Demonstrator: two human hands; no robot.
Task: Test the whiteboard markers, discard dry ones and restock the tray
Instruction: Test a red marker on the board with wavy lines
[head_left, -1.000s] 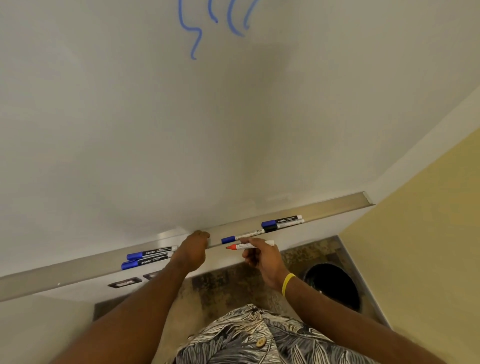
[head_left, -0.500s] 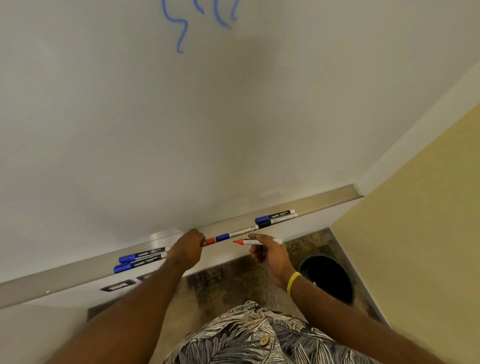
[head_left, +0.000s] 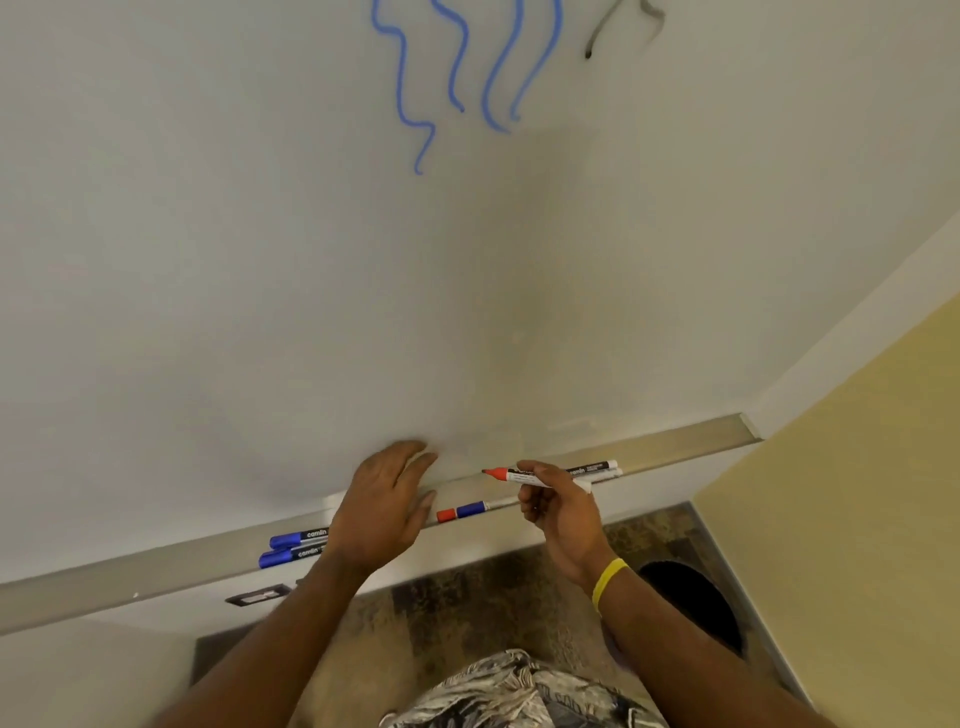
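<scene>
My right hand grips an uncapped red marker, tip pointing left, just in front of the metal tray. My left hand hovers open, fingers spread, over the tray's middle, holding nothing. A red cap lies in the tray beside a blue-capped marker. Two blue markers lie to the left, partly behind my left wrist. Two more markers sit behind my right fingers. The whiteboard bears blue squiggles and a faint black stroke.
A black round bin stands on the mottled floor below right of the tray. A yellow wall closes the right side. A dark wall socket sits under the tray at left.
My left hand let go of the red cap, which now lies in the tray, and lifted open. My right hand raised the red marker slightly. The view tilted up, showing more squiggles.
</scene>
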